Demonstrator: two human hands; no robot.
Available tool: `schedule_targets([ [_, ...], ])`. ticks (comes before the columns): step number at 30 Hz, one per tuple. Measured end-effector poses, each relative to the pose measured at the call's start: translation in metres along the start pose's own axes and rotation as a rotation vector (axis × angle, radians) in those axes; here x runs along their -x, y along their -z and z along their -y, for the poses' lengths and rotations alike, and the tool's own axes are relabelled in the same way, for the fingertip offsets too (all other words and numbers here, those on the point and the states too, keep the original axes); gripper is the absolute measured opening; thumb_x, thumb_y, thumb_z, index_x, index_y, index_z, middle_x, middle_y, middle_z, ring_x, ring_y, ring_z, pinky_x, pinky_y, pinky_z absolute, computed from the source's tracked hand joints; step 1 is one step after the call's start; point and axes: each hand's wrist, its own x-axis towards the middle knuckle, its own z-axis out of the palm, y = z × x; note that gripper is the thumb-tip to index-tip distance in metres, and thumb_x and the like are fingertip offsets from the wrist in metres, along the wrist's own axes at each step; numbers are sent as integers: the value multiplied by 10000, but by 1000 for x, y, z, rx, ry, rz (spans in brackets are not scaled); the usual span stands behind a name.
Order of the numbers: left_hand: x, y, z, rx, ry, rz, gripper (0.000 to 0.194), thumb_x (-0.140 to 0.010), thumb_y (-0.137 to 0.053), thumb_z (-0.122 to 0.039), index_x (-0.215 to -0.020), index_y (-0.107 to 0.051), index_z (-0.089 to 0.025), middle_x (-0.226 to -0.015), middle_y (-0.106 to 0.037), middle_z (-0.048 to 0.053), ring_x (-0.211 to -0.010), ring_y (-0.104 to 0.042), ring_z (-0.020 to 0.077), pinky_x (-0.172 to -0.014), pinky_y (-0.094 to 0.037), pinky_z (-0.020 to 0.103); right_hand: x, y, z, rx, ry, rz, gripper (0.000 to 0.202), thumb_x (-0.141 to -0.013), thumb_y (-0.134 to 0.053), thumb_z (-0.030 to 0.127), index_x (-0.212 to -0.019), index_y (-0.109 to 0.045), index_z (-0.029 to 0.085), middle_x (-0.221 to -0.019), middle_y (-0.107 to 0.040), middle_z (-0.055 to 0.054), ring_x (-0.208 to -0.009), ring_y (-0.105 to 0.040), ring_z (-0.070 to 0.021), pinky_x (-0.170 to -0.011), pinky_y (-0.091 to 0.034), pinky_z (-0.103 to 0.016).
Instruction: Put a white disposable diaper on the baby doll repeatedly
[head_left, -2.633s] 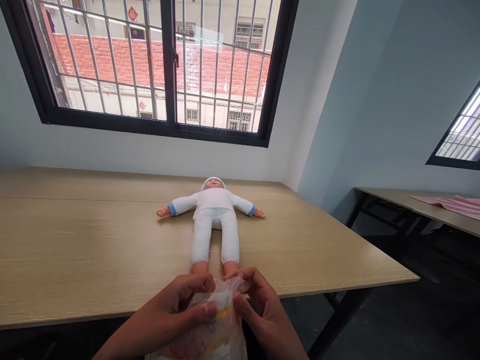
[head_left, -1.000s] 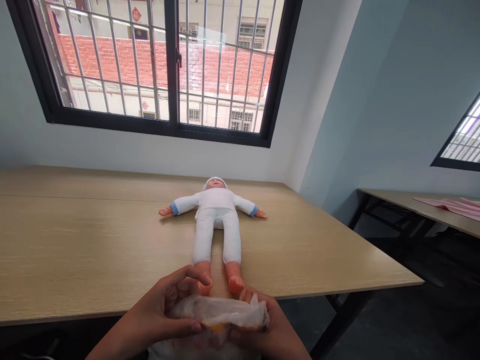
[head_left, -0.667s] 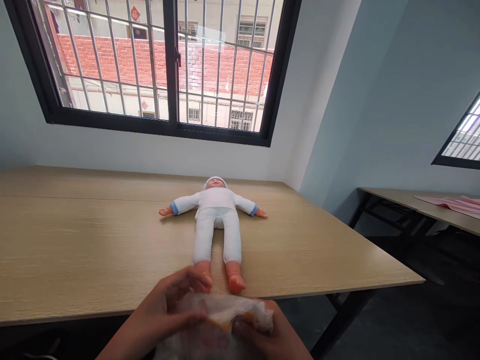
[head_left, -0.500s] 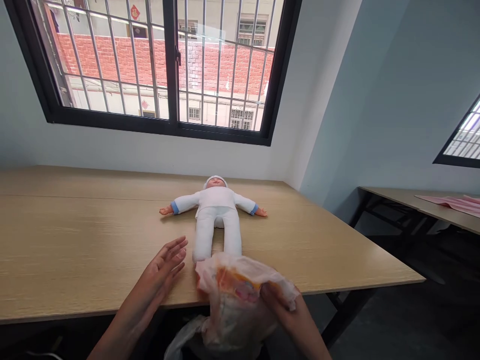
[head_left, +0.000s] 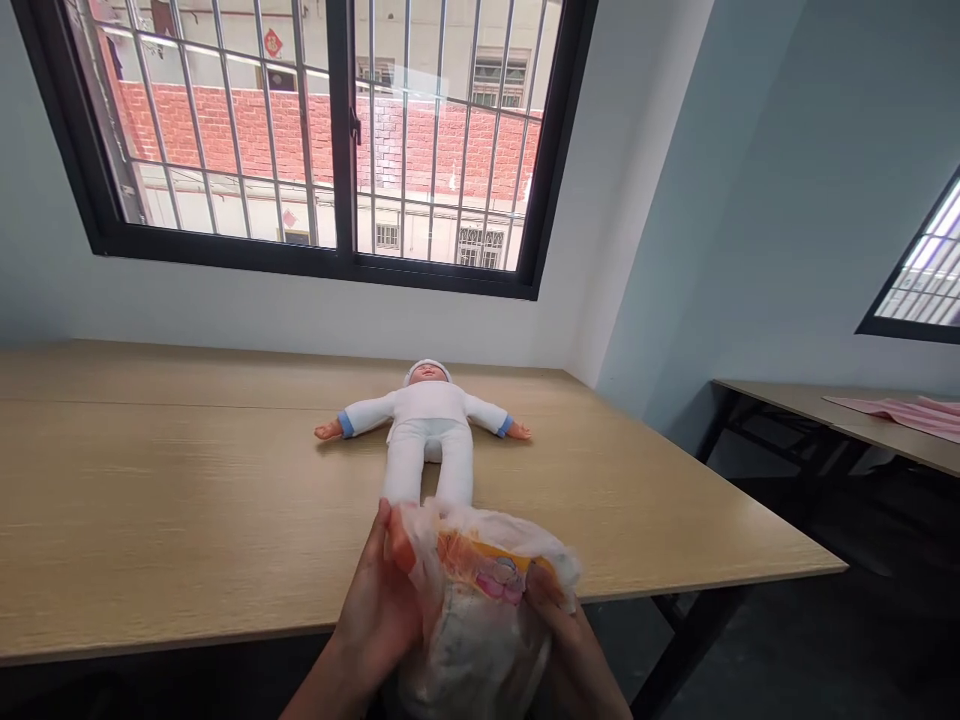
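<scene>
A baby doll (head_left: 430, 405) in white clothes with blue cuffs lies on its back on the table, arms spread and legs toward me. Over its feet, at the table's front edge, is a white diaper (head_left: 487, 640) with an orange and pink printed waistband. My right hand (head_left: 555, 605) grips the diaper's right side, thumb on the print. At the left side my left hand (head_left: 386, 590) closes on the diaper's edge, beside the doll's foot (head_left: 401, 540). Its fingers are partly hidden behind the diaper.
The wooden table (head_left: 187, 520) reaches to the wall under a barred window (head_left: 341, 150). Its right corner juts out over dark floor. Another table (head_left: 810, 405) at the right bears a pink striped cloth (head_left: 907, 412).
My left hand has moved right from open air to the diaper's left edge and closed there. My right hand keeps its hold, and the diaper sits slightly more spread open.
</scene>
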Motion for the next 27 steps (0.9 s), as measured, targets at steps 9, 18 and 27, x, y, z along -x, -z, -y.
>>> schedule_targets([
  [9, -1, -6, -26, -164, 75, 203, 634, -747, -455, -779, -948, -611, -198, -921, -633, 76, -762, -604, 211, -647, -487, 336, -40, 52, 168, 784, 518, -528, 477, -640, -758, 498, -945, -689, 138, -987, -700, -138, -889, -645, -288, -776, -502, -402],
  [18, -6, -57, -68, -426, 78, 354, 543, -781, -473, -660, -1037, -513, -182, -919, -605, 94, -701, -570, 201, -682, -435, 323, -83, 36, 247, 1638, 965, -861, 331, -886, -508, 402, -965, -666, 123, -843, -681, -109, -746, -585, -195, -653, -379, -279],
  [27, -22, -97, -106, -619, 145, 437, 476, -825, -412, -573, -1125, -455, -205, -928, -611, 104, -733, -598, 229, -707, -433, 343, -69, 70, 58, 1990, 152, -18, 628, -780, -416, 43, -1386, -484, 193, -1434, -445, -129, -1322, -422, -294, -1064, -339, -401],
])
